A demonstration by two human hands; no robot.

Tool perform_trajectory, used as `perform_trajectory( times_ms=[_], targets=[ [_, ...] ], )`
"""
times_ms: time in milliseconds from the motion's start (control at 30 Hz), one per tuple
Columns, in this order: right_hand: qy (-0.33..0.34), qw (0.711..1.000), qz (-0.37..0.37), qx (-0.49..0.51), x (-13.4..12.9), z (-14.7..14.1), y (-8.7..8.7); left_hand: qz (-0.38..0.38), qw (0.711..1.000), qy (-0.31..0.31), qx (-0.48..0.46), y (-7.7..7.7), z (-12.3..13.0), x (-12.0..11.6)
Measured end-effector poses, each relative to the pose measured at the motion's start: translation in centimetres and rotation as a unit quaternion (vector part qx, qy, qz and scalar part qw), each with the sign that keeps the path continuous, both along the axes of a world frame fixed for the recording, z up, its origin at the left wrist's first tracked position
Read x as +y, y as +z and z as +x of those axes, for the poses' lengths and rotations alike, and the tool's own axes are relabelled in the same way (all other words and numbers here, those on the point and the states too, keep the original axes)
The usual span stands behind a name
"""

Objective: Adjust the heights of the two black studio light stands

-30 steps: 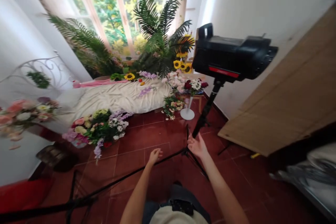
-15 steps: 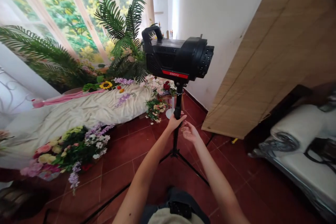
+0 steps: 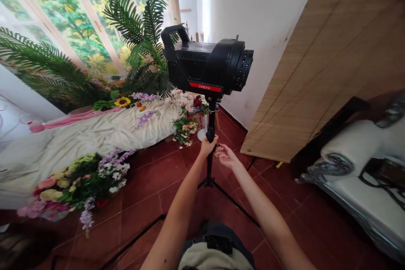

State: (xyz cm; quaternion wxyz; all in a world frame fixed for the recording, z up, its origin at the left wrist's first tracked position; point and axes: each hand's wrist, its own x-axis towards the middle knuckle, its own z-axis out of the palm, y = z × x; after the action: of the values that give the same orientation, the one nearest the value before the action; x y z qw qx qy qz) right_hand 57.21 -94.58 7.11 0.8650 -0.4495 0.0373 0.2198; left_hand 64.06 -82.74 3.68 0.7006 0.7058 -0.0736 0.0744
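A black studio light (image 3: 202,65) with a red label reading ZHEYU sits on top of a black light stand (image 3: 209,166), its round front facing right. My left hand (image 3: 207,146) is wrapped round the stand's column below the light. Just to the right, my right hand (image 3: 225,155) has its fingers curled at the side of the column, where a small dark part, perhaps a knob, is pinched between the fingertips. The stand's legs spread over the red tiled floor (image 3: 142,194).
On the left, a bed with cream cloth (image 3: 136,128) carries flowers; a bouquet (image 3: 72,183) stands before it. Palm leaves (image 3: 125,14) rise behind. A woven blind (image 3: 291,71) and a white sofa (image 3: 360,168) are at right. A black pole (image 3: 136,240) lies low at left.
The light and stand appear slightly further left in view. My left thumb now lies closer round the column, and my right fingers have closed in at its side.
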Motion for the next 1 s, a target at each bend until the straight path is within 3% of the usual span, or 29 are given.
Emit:
perform_trajectory(
  times_ms=[167, 300, 367, 433, 567, 633, 733, 800, 933, 1000],
  targets=[
    [-0.078, 0.953, -0.271, -0.113, 0.5, -0.3, -1.4, 0.020, 1.000, 0.006, -0.010, 0.2, -0.2, 0.1],
    [-0.139, 0.844, -0.464, -0.229, -0.4, -1.2, -2.1, 0.009, 1.000, 0.003, -0.007, 0.2, -0.2, 0.1],
    [-0.134, 0.827, -0.488, -0.247, -0.8, -1.5, -2.2, 0.000, 1.000, 0.008, -0.005, 0.2, -0.2, 0.0],
    [-0.110, 0.849, -0.463, -0.230, -0.6, -1.5, -2.3, -0.004, 1.000, 0.011, -0.007, 0.2, -0.1, 0.0],
    [-0.057, 0.931, -0.341, -0.119, 0.6, -1.0, -2.7, -0.003, 1.000, 0.010, 0.015, 0.5, -0.4, 0.1],
    [-0.073, 0.931, -0.336, -0.121, 1.0, -0.9, -3.1, -0.010, 1.000, 0.012, 0.024, 0.6, -0.5, 0.1],
    [-0.151, 0.884, -0.394, -0.202, 1.1, -1.1, -3.3, -0.017, 1.000, 0.013, 0.018, 0.7, -0.6, 0.0],
    [-0.193, 0.874, -0.393, -0.212, 1.1, -1.4, -3.1, -0.017, 1.000, 0.015, 0.011, 0.6, -0.6, 0.0],
    [-0.158, 0.953, -0.244, -0.084, 1.1, -1.6, -1.4, -0.008, 1.000, 0.011, -0.022, 0.5, -0.5, 0.0],
    [-0.135, 0.972, -0.188, -0.030, 1.1, -1.4, -0.4, 0.002, 0.999, 0.012, -0.031, 0.6, -0.5, 0.0]
  ],
)
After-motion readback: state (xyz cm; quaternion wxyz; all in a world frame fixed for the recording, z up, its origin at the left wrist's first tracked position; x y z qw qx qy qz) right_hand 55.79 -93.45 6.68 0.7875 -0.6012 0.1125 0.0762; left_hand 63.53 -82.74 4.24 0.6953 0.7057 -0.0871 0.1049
